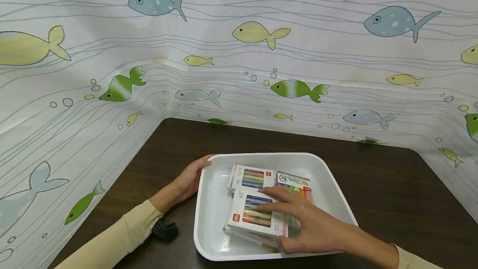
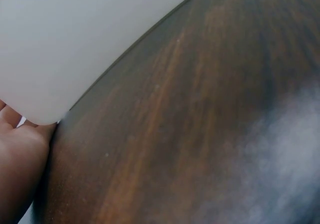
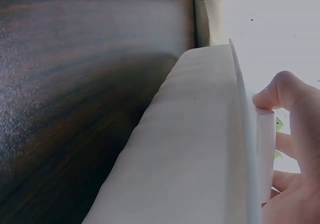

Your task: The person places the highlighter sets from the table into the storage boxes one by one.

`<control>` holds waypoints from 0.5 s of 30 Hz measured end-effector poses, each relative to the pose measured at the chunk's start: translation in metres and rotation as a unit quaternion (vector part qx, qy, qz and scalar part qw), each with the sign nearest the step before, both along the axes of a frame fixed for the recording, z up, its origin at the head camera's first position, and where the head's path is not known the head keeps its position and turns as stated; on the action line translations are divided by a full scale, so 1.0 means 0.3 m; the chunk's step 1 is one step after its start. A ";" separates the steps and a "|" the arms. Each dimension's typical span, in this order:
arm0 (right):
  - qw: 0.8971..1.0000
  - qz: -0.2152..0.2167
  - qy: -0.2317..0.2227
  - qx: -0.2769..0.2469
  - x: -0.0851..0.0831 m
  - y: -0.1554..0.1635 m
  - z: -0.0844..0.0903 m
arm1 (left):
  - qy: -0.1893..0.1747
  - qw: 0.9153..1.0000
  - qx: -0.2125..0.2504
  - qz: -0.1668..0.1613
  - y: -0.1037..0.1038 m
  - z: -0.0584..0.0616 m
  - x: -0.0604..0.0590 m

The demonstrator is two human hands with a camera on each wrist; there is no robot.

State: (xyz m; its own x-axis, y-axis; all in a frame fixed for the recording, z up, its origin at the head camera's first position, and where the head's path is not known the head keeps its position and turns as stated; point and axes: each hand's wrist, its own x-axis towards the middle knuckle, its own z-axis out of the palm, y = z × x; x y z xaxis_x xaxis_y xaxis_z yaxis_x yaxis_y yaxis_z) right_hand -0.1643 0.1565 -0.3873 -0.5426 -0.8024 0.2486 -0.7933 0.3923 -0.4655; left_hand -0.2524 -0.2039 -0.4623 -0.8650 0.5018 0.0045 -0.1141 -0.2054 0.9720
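Observation:
A white tray [image 1: 213,202] sits on a dark wooden table [image 1: 392,202]. Inside lie several boxes of coloured markers: one at the far left [image 1: 251,177], one at the right [image 1: 295,184], and a near box [image 1: 248,215] stacked on another. My right hand [image 1: 287,219] lies over the near box, fingers spread across its top and thumb hooked at its near edge. In the right wrist view the thumb [image 3: 295,99] presses the box edge [image 3: 265,154] beside the tray wall [image 3: 190,149]. My left hand [image 1: 199,167] grips the tray's left rim near the far corner; its palm [image 2: 20,154] touches the tray [image 2: 75,44].
A fish-patterned sheet [image 1: 261,53] walls the table at the back and both sides. A small black object [image 1: 164,231] lies by my left sleeve. Bare wood [image 2: 200,134] extends right of the tray and behind it.

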 end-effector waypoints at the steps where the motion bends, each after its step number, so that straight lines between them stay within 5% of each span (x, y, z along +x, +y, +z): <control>1: 1.000 0.006 0.010 -0.005 -0.004 -0.002 0.000 | 0.002 1.000 -0.001 0.000 -0.001 -0.001 -0.001; 7: 1.000 0.003 0.023 -0.008 -0.014 0.002 0.019 | -0.001 1.000 0.001 -0.001 -0.003 -0.003 -0.001; 15: 0.997 -0.071 0.022 0.009 -0.046 0.058 0.047 | -0.003 1.000 0.003 -0.002 -0.002 0.002 0.001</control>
